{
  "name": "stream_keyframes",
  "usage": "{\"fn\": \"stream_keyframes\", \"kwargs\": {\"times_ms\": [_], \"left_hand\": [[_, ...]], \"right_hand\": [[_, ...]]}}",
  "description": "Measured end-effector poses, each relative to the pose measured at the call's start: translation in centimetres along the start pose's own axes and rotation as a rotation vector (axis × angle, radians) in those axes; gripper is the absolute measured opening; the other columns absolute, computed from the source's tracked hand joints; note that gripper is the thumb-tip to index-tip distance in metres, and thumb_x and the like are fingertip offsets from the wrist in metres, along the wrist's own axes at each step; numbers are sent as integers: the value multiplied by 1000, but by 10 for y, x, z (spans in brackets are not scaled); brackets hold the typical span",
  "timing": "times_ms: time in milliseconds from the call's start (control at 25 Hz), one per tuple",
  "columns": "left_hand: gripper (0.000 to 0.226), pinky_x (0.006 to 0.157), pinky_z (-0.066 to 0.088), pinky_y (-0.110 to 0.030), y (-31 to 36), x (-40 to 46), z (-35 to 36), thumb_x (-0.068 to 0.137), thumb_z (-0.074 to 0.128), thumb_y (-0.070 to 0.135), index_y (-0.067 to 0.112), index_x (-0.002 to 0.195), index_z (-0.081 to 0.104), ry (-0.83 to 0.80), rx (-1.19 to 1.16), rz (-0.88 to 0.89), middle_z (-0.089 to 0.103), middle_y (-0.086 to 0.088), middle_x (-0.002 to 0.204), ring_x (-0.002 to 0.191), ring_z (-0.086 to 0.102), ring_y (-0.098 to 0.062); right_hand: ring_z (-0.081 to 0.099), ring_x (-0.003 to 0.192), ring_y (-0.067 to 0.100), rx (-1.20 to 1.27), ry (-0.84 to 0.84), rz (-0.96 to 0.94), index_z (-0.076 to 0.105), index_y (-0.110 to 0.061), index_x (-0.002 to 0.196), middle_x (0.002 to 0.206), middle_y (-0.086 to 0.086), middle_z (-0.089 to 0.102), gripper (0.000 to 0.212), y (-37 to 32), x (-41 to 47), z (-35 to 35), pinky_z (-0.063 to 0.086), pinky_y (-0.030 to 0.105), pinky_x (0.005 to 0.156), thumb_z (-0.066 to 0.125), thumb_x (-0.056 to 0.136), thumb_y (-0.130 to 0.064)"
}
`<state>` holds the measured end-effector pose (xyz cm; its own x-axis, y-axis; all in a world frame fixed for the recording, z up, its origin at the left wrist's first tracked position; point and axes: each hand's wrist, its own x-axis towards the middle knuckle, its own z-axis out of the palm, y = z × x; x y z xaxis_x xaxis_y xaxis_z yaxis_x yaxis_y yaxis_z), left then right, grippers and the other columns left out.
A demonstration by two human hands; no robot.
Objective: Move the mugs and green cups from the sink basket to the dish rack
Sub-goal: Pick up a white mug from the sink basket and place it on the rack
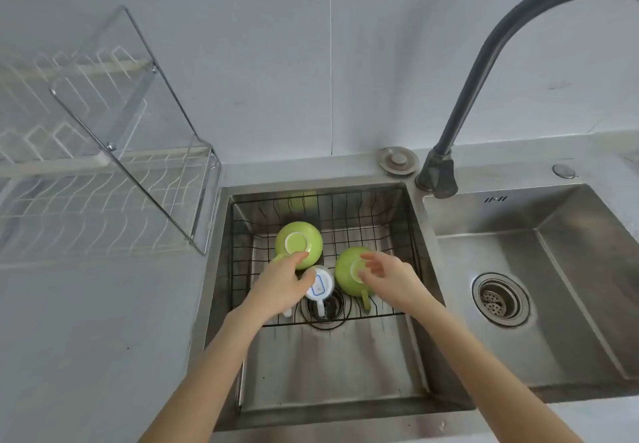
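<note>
Two green cups lie upside down in the black wire sink basket (387, 235): one green cup (304, 235) at the left, another green cup (344, 275) at the right with its handle toward me. A white mug (321, 287) sits upside down between them, its handle pointing at me. My left hand (280, 287) hovers over the left cup and the mug, fingers spread, index tip on the cup's base. My right hand (387, 276) reaches over the right cup, fingers apart and touching its base. Neither hand grips anything.
The white wire dish rack (103, 193) with a chrome frame stands on the counter left of the sink. A dark curved faucet (449, 152) rises at the back right. A second steel basin with a drain (501, 301) lies to the right.
</note>
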<state>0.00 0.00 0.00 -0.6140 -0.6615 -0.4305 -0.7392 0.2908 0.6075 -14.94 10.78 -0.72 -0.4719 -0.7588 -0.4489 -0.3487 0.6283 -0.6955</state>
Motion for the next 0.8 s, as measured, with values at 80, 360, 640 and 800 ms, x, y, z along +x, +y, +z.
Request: {"fn": "stream_keyframes", "kwargs": {"times_ms": [80,360,640,800], "left_hand": [[50,107,35,-35,-7,9,6,91,45,26,15,138,32,-12,-12,-29,43,-9,143,130,41,-27],[43,96,39,-31,-31,33,37,90,47,20,9,131,41,16,-120,-169,51,-11,135,122,48,-28],[51,100,44,-41,-62,61,69,80,51,23,8,127,40,-24,-252,-274,55,-14,129,120,53,-30],[44,89,43,-30,-62,71,76,85,49,12,10,127,39,-17,-318,-311,57,-5,121,111,57,-26]], "right_hand": [[53,119,21,16,-27,44,47,-19,132,132,7,56,43,2,10,10,44,30,96,50,89,-25],[52,121,25,82,-116,162,42,-15,136,132,11,56,46,8,36,51,41,30,98,49,91,-23],[57,102,27,159,-147,263,30,-14,141,112,7,61,54,13,69,85,45,31,83,48,91,-24],[45,129,29,166,-203,311,26,-13,144,142,13,47,58,16,84,96,37,37,108,47,92,-25]]}}
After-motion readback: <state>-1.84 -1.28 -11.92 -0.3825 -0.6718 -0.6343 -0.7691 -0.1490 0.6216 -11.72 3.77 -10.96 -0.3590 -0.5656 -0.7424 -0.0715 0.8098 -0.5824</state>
